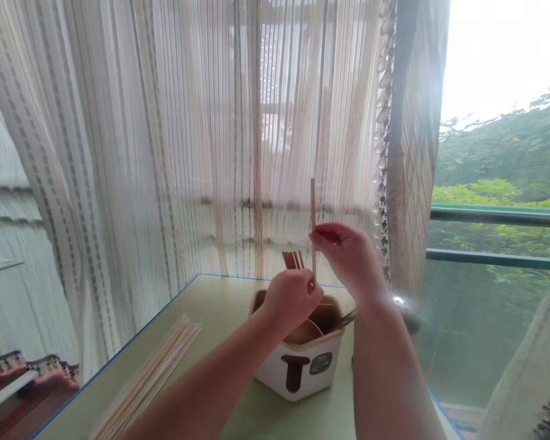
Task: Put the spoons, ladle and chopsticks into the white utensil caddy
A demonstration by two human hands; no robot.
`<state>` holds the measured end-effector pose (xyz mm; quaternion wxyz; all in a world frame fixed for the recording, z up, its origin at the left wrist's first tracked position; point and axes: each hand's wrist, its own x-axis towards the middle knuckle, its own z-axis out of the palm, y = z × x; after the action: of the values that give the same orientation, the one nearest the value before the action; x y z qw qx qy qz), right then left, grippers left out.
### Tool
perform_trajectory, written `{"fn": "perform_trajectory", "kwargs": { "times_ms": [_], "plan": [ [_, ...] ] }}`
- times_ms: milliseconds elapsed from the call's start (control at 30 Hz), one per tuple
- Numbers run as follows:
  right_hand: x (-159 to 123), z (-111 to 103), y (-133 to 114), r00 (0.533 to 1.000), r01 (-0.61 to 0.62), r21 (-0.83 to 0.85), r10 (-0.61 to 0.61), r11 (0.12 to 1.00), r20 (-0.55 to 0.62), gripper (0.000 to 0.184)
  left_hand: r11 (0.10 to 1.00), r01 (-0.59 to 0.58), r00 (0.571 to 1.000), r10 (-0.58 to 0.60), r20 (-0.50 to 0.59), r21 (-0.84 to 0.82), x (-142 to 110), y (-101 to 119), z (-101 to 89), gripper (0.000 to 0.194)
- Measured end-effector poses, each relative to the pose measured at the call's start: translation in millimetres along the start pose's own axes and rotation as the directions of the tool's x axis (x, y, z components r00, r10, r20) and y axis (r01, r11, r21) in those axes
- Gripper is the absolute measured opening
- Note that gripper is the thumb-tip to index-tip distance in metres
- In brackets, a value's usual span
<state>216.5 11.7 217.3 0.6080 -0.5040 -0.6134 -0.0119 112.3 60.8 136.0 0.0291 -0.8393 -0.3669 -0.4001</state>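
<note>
Between the fingers of my right hand [351, 253] a thin wooden chopstick [313, 201] stands upright. My left hand [293, 299] is closed around its lower part, just over the rim of a white utensil holder [268, 363] with a brown inside. Behind my left knuckles slim brown tips [293, 260] stick up; I cannot tell whether they are fork tines or stick ends. A round brown spoon or ladle bowl [305, 332] shows inside the holder, and a handle [347, 319] leans out on its right. My left hand hides part of the opening.
On the pale green table [231, 293] to the left lies a bundle of long, thin wooden sticks [151, 376]. A striped sheer curtain [211, 153] hangs behind the table. A dark rounded object [407, 315] shows beyond my right wrist, and a green railing [499, 215] crosses the window.
</note>
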Motion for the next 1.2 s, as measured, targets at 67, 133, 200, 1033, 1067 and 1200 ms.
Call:
{"fn": "perform_trajectory", "kwargs": {
  "times_ms": [67,133,200,1033,1067,1200],
  "plan": [
    [0,-4,1,1.0,-0.003,-0.023,0.003,1.0,-0.004,0.014,1.0,0.019,1.0,-0.019,-0.018,-0.008,-1,3,0.0,0.021],
    [0,-7,2,1.0,-0.013,-0.032,0.013,0.999,-0.007,0.015,0.999,0.015,1.0,-0.015,-0.02,-0.032,-2,4,-0.2,0.021],
    [0,-9,3,0.999,-0.035,-0.04,0.035,0.999,0.006,0.016,0.999,0.006,1.0,-0.006,-0.009,-0.045,-1,3,0.1,0.024],
    [-1,13,5,0.993,-0.068,-0.215,0.087,0.974,0.079,0.016,0.961,0.01,0.983,0.041,0.177,-0.277,5,-21,7.6,0.034],
    [0,14,6,0.993,-0.075,-0.21,0.092,0.975,0.076,0.017,0.962,0.013,0.981,0.04,0.188,-0.273,5,-23,8.4,0.033],
    [5,23,12,0.997,-0.042,-0.179,0.052,0.983,0.055,0.035,0.966,0.015,0.979,0.038,0.2,-0.259,8,-31,14.3,0.033]
  ]
}}
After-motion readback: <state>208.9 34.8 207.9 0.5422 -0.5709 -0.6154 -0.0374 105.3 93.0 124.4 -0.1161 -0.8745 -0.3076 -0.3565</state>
